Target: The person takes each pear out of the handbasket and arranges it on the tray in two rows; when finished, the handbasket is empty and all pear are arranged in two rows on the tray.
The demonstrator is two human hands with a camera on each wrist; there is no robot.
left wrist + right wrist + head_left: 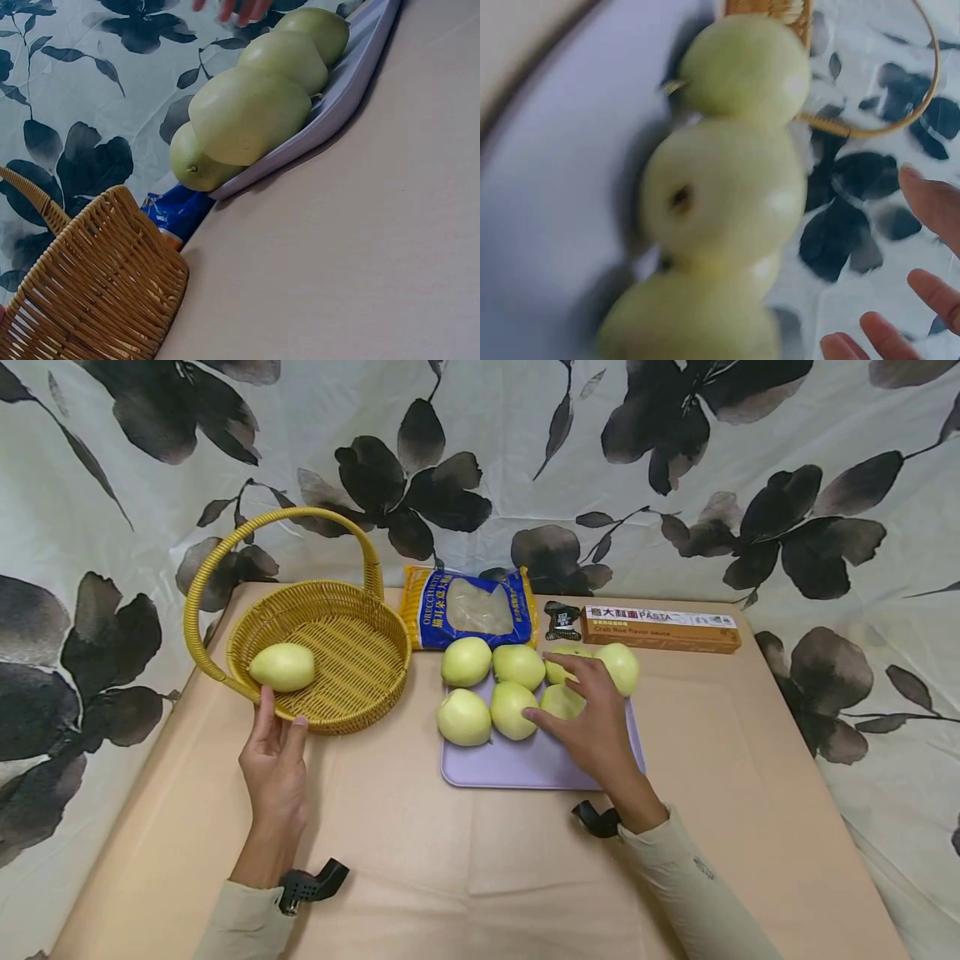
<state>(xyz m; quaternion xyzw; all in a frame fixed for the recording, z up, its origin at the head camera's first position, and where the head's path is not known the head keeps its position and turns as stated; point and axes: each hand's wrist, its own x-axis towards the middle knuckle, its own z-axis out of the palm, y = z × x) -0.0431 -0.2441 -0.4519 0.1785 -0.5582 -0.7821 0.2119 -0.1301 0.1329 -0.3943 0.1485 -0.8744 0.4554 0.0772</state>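
Observation:
My left hand (277, 777) is at the near left side of a yellow wicker basket (360, 714), its index fingertip touching the rim and its thumb against the outer wall. Inside the basket, at the left, lies one pale green pear (282, 667). Several similar pears (465, 718) sit in two rows on a lilac tray (517, 768). Above the right part of these rows, my right hand (592, 718) has its thumb and fingers spread apart and holds nothing. In the right wrist view its fingers (934, 296) stand apart from the pears (724, 191).
Behind the tray lies a blue and yellow pasta bag (472, 608). To its right are a small black packet (562, 621) and a long brown pasta box (660, 628). The basket's tall handle (198, 602) arches over it. A floral cloth (540, 485) hangs behind the table.

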